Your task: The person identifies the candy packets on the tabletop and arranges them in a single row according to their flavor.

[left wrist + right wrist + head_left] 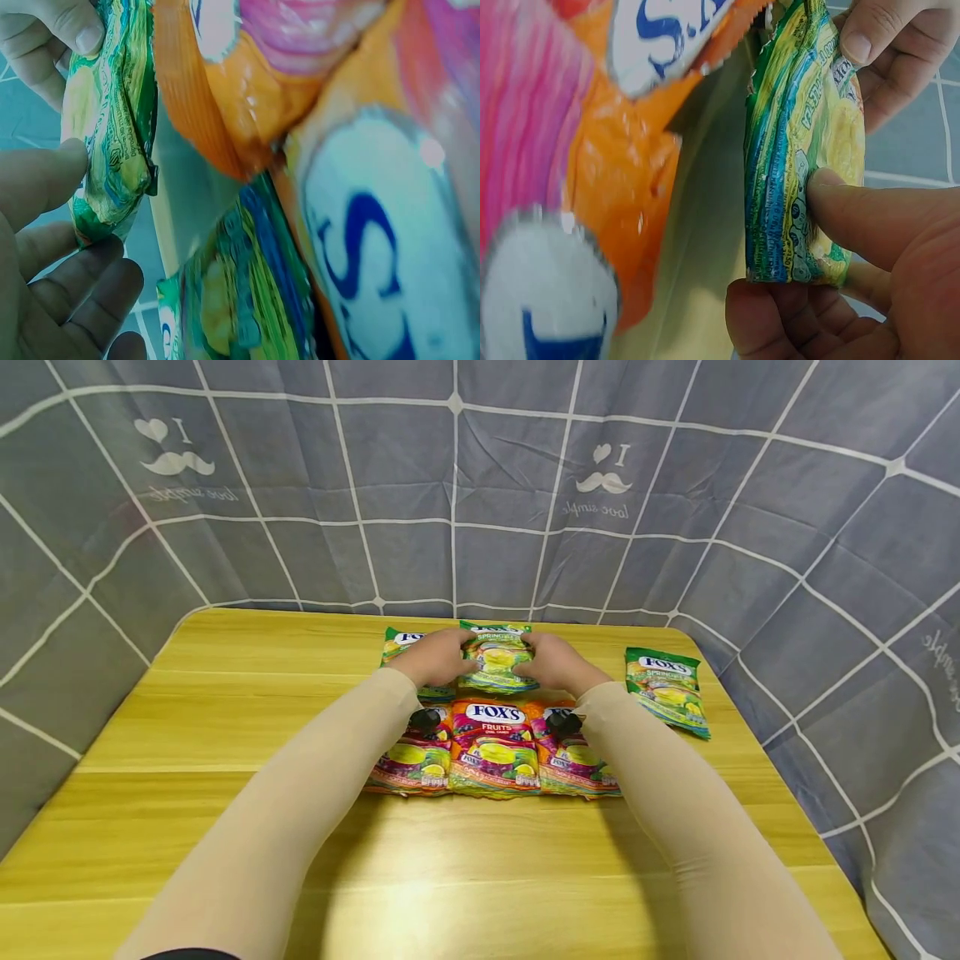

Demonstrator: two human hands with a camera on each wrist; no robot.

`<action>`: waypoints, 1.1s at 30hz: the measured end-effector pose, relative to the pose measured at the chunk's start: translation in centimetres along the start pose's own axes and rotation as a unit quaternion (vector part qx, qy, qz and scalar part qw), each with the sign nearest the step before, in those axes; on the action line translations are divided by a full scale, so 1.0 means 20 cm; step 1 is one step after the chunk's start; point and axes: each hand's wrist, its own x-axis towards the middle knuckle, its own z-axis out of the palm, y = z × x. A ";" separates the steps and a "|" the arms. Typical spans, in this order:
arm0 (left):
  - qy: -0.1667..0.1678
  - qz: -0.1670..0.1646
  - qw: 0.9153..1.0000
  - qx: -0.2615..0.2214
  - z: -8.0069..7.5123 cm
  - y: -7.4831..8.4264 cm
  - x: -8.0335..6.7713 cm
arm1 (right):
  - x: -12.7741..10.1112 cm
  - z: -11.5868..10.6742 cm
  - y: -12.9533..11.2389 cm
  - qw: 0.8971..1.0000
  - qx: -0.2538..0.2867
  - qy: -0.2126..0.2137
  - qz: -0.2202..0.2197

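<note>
Both hands hold one green Fox's candy bag (496, 656) just above the far middle of the yellow table (225, 710). My left hand (448, 660) grips its left edge and my right hand (537, 665) its right edge. In the left wrist view the thumb and fingers of the left hand (97, 210) pinch the green bag (112, 127). The right wrist view shows the right hand (780, 240) pinching the same bag (802, 150), thumb on top. Three orange-pink Fox's Fruits bags (495, 752) lie side by side just before the hands.
Another green bag (396, 643) lies behind my left hand, partly hidden. A third green bag (667, 689) lies apart near the table's right edge. A grey checked cloth (450, 485) walls in the table at the back and both sides.
</note>
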 end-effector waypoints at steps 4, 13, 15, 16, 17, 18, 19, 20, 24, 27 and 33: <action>0.002 0.000 1.000 0.006 0.01 -0.03 0.00 | 0.00 0.02 -0.01 1.000 0.003 -0.003 -0.010; -0.008 -0.009 1.000 0.015 0.04 -0.06 -0.02 | 0.00 0.08 -0.01 1.000 -0.001 -0.004 -0.024; -0.010 -0.011 1.000 0.022 0.04 -0.07 -0.02 | 0.00 0.09 -0.01 1.000 -0.003 -0.007 -0.022; -0.011 -0.010 1.000 0.024 0.05 -0.07 -0.02 | -0.01 0.09 -0.01 1.000 -0.007 -0.009 -0.021; -0.012 -0.010 1.000 0.026 0.05 -0.07 -0.03 | -0.01 0.10 -0.01 1.000 -0.009 -0.011 -0.021; -0.012 -0.009 0.999 0.028 0.05 -0.07 -0.03 | -0.01 0.10 -0.01 1.000 -0.013 -0.012 -0.020; -0.012 -0.007 0.999 0.031 0.05 -0.07 -0.04 | -0.01 0.10 0.00 1.000 -0.018 -0.013 -0.021; -0.011 -0.006 0.999 0.033 0.05 -0.07 -0.04 | -0.01 0.11 0.00 0.999 -0.023 -0.014 -0.024; -0.013 -0.007 0.999 0.040 0.05 -0.06 -0.05 | -0.01 0.11 0.02 0.999 -0.030 -0.021 -0.030; -0.020 -0.012 0.998 0.052 0.05 -0.05 -0.06 | -0.01 0.12 0.04 0.999 -0.023 -0.032 -0.026; -0.029 -0.019 0.996 0.082 0.05 -0.04 -0.07 | -0.01 0.12 0.07 0.999 -0.004 -0.051 -0.012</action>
